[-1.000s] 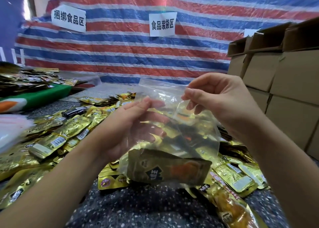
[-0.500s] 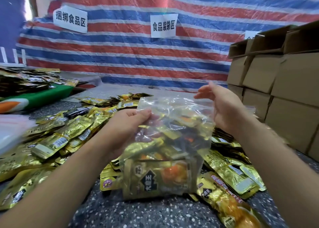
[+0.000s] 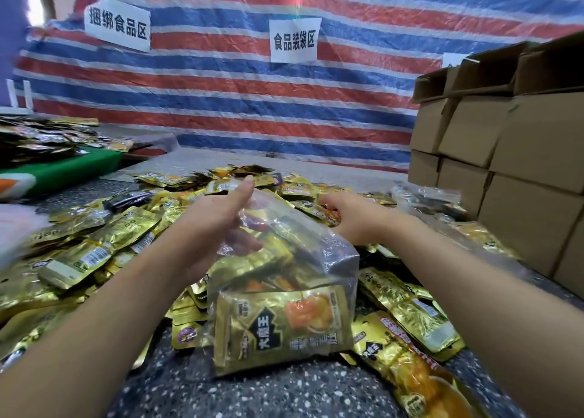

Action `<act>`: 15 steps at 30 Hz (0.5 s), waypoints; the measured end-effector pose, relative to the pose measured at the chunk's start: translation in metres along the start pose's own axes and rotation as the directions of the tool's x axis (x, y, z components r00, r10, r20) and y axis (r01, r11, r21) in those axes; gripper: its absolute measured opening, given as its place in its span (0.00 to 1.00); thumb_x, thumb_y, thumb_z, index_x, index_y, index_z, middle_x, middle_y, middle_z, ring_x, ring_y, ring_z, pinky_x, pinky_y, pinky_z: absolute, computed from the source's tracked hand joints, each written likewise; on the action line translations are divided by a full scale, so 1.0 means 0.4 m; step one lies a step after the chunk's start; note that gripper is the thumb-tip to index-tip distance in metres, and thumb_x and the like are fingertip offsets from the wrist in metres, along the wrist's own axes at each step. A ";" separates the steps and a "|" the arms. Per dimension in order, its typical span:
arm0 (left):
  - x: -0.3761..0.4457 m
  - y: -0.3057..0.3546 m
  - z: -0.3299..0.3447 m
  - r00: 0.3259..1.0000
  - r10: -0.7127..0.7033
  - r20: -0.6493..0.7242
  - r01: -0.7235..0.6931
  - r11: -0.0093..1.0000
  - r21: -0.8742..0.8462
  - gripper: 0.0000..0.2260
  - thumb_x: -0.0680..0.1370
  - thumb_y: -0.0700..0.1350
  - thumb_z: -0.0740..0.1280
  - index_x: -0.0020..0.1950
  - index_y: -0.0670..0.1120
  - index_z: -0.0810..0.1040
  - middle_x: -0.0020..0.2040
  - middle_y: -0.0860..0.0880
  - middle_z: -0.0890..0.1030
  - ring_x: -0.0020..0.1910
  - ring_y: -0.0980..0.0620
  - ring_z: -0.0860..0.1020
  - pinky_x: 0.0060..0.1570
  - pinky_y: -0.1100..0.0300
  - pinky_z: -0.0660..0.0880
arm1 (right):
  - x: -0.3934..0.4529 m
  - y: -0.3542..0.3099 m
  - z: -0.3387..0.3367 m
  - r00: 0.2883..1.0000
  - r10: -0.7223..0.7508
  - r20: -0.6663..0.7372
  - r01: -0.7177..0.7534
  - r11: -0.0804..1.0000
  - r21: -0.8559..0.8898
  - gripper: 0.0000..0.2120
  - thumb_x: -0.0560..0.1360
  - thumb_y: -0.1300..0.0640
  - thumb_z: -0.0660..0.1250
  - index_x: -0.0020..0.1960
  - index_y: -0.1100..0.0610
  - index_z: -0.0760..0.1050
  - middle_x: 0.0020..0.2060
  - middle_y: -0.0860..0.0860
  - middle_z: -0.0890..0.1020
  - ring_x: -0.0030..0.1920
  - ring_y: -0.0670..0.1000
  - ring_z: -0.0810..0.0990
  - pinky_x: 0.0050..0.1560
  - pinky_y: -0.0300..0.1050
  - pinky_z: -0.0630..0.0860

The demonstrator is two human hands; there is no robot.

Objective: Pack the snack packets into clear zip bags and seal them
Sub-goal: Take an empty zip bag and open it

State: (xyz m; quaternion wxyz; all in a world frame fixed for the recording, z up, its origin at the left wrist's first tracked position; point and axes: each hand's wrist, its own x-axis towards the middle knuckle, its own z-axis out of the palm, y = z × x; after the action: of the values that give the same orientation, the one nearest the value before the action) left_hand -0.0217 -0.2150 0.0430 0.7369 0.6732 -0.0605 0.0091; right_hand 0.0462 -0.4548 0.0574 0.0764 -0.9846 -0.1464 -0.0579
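Observation:
The clear zip bag [image 3: 328, 256] stands on the speckled table in front of me, mouth open toward the far side. Several gold snack packets are inside it, one large packet [image 3: 284, 326] facing me. My left hand [image 3: 215, 224] holds the bag's upper left edge, thumb raised outside and fingers showing through the plastic. My right hand [image 3: 350, 217] is off the bag, stretched over the loose gold packets [image 3: 94, 253] heaped behind it. Its bent fingertips rest on the pile, and whether they hold a packet is hidden.
Stacked cardboard boxes [image 3: 521, 171] wall off the right side. Another filled clear bag [image 3: 426, 199] lies beside them. A green board [image 3: 63, 171] with more packets sits at the left, and a striped tarp [image 3: 252, 108] hangs behind. More packets [image 3: 410, 313] lie at the right front.
My right hand let go of the bag's top and moved forward onto the pile. The bag sank lower onto the table, still held by my left hand.

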 end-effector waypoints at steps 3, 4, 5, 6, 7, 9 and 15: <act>-0.002 -0.002 -0.001 1.000 -0.003 -0.011 0.003 1.000 -0.031 0.12 0.81 0.51 0.62 0.50 0.44 0.79 0.32 0.48 0.83 0.24 0.52 0.80 0.24 0.62 0.77 | 0.006 -0.005 0.008 0.997 -0.044 -0.069 0.035 0.991 -0.132 0.21 0.76 0.43 0.68 0.64 0.53 0.73 0.60 0.52 0.79 0.58 0.55 0.78 0.57 0.54 0.77; -0.002 -0.001 -0.003 1.000 0.001 0.009 0.000 0.998 -0.063 0.10 0.82 0.48 0.62 0.52 0.44 0.80 0.34 0.49 0.84 0.28 0.51 0.82 0.30 0.59 0.82 | 0.007 -0.007 0.007 0.995 -0.062 -0.079 0.048 0.984 -0.171 0.15 0.77 0.47 0.67 0.60 0.54 0.74 0.56 0.53 0.80 0.55 0.56 0.79 0.55 0.54 0.78; -0.002 -0.001 -0.007 0.999 0.010 0.039 -0.006 0.996 -0.088 0.10 0.83 0.45 0.61 0.53 0.44 0.81 0.37 0.49 0.85 0.33 0.51 0.84 0.38 0.56 0.83 | 0.007 -0.011 0.005 0.993 -0.079 -0.085 0.060 0.977 -0.204 0.13 0.78 0.49 0.66 0.58 0.55 0.74 0.53 0.53 0.81 0.52 0.57 0.80 0.53 0.54 0.78; -0.001 0.001 -0.011 0.997 0.023 0.067 -0.016 0.994 -0.107 0.10 0.83 0.43 0.60 0.54 0.44 0.81 0.42 0.48 0.86 0.35 0.52 0.84 0.41 0.53 0.84 | 0.005 -0.015 0.001 0.992 -0.091 -0.089 0.068 0.970 -0.235 0.12 0.77 0.49 0.66 0.56 0.55 0.74 0.51 0.53 0.81 0.50 0.57 0.80 0.50 0.53 0.78; -0.002 0.003 -0.014 0.996 0.040 0.084 -0.030 0.993 -0.117 0.10 0.83 0.41 0.59 0.53 0.43 0.81 0.45 0.47 0.86 0.35 0.55 0.82 0.40 0.53 0.84 | 0.002 -0.020 -0.003 0.989 -0.103 -0.103 0.073 0.963 -0.260 0.13 0.77 0.47 0.66 0.55 0.55 0.73 0.48 0.53 0.81 0.48 0.57 0.79 0.47 0.51 0.77; -0.004 0.008 -0.016 0.995 0.059 0.082 -0.048 0.990 -0.131 0.11 0.83 0.39 0.60 0.49 0.42 0.83 0.47 0.48 0.86 0.33 0.57 0.78 0.36 0.56 0.82 | -0.007 -0.025 -0.008 0.981 -0.107 -0.164 0.055 0.955 -0.293 0.14 0.75 0.45 0.65 0.51 0.55 0.71 0.42 0.51 0.77 0.43 0.57 0.77 0.40 0.47 0.71; -0.009 0.014 -0.019 0.998 0.050 0.048 -0.045 0.994 -0.102 0.14 0.81 0.50 0.63 0.43 0.47 0.84 0.47 0.48 0.86 0.47 0.46 0.79 0.53 0.43 0.79 | -0.020 -0.033 0.031 0.965 -0.075 -0.250 -0.019 0.935 -0.353 0.11 0.78 0.48 0.60 0.58 0.49 0.73 0.51 0.50 0.82 0.49 0.57 0.80 0.45 0.47 0.77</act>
State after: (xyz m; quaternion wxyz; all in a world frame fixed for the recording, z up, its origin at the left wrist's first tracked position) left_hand -0.0252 -0.2065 0.0473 0.7679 0.6334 -0.0958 0.0065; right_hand 0.0360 -0.4426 0.0459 -0.0838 -0.9638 -0.1367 -0.2129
